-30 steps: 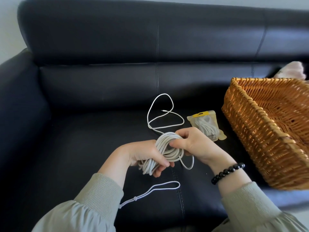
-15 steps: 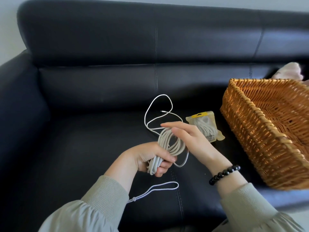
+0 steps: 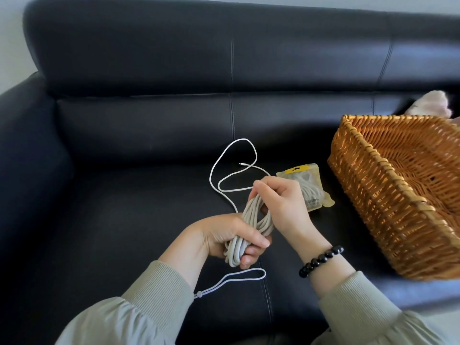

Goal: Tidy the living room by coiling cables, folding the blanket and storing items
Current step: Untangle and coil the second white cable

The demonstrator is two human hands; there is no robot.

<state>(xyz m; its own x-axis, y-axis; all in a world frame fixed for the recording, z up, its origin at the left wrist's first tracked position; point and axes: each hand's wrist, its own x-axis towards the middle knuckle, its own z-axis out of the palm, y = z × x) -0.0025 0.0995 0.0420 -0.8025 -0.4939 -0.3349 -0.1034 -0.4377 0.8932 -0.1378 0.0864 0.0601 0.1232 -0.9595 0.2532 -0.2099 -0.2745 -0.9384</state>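
the lower end of a coiled white cable (image 3: 251,227) is clamped in the left hand (image 3: 231,236), fingers wrapped fully round it. the coil's top is pinched by the closed right hand (image 3: 281,202). the bundle is held above the black sofa (image 3: 124,195); its loose tail is looped on the seat beside a packaged cable (image 3: 308,188) near the wicker basket (image 3: 368,195).

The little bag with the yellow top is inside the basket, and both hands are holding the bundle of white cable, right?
Not quite. The little bag with the yellow top is not inside the basket; the head view shows it lying on the sofa seat beside it. The rest holds: the left hand and right hand both hold the bundle of white cable.
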